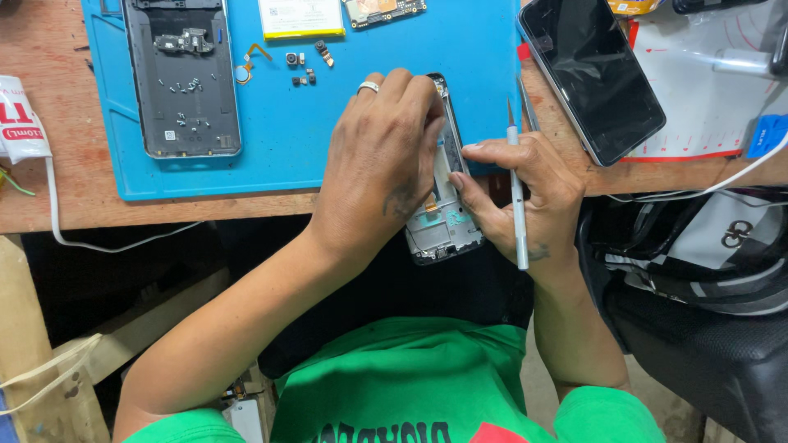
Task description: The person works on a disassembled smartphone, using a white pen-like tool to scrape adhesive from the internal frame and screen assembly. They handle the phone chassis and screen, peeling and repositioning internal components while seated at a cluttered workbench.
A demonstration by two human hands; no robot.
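1. Under the left hand: most of the phone frame hidden, only its right edge and lower end showing.
2. In the right hand: thin tool partly covered by the fingers.
3. Far left of the left hand: back cover cut off by the top edge, screws inside too small to tell apart.
4. Above the left hand: pale battery and circuit board cut off at the top edge.
5. Right of the right hand: white cable running out of view.

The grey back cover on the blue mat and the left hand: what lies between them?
In the head view, small loose parts lie on the blue mat between the grey back cover and the left hand; otherwise bare mat.
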